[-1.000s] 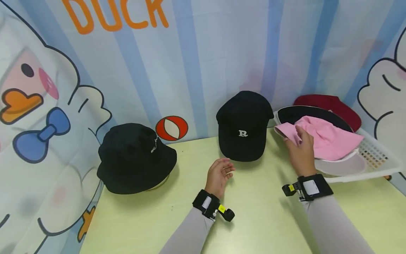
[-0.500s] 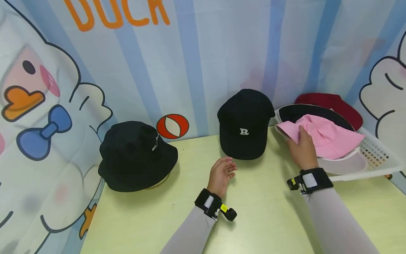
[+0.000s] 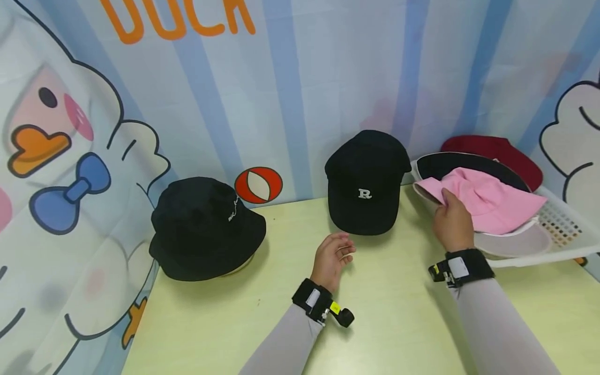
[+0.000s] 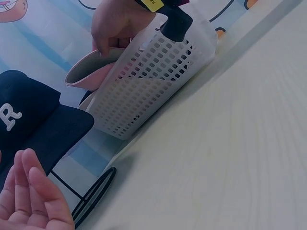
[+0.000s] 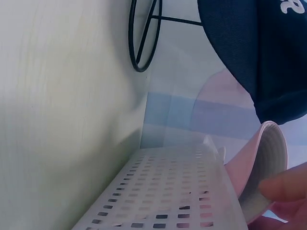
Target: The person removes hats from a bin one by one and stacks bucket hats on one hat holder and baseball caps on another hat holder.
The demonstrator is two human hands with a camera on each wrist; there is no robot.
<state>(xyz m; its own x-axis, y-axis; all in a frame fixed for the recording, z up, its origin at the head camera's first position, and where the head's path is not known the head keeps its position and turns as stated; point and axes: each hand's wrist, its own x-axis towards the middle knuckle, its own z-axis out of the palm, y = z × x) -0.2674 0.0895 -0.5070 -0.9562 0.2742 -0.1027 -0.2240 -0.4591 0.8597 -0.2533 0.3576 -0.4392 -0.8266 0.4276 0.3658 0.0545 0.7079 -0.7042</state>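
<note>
In the head view my right hand (image 3: 453, 221) pinches the near-left brim of a pink bucket hat (image 3: 499, 203), which lies on other headwear in a white plastic basket (image 3: 569, 255). The right wrist view shows the thumb against the brim's pale stitched underside (image 5: 268, 163). My left hand (image 3: 332, 262) holds nothing; its fingers are relaxed, just in front of a black baseball cap (image 3: 367, 182) with a white R. That cap sits on a black wire stand (image 4: 93, 196), seen in the wrist views.
A black bucket hat (image 3: 201, 229) stands propped up on the left of the table (image 3: 225, 323). In the basket, behind the pink hat, are a black hat with a pale edge (image 3: 473, 161) and a dark red cap (image 3: 497, 151). A printed cloth (image 3: 328, 78) hangs behind.
My right hand's thumb has come down over the pink hat's brim, and the hand now pinches it. The head view has shifted slightly; my left hand has kept its pose by the black cap.
</note>
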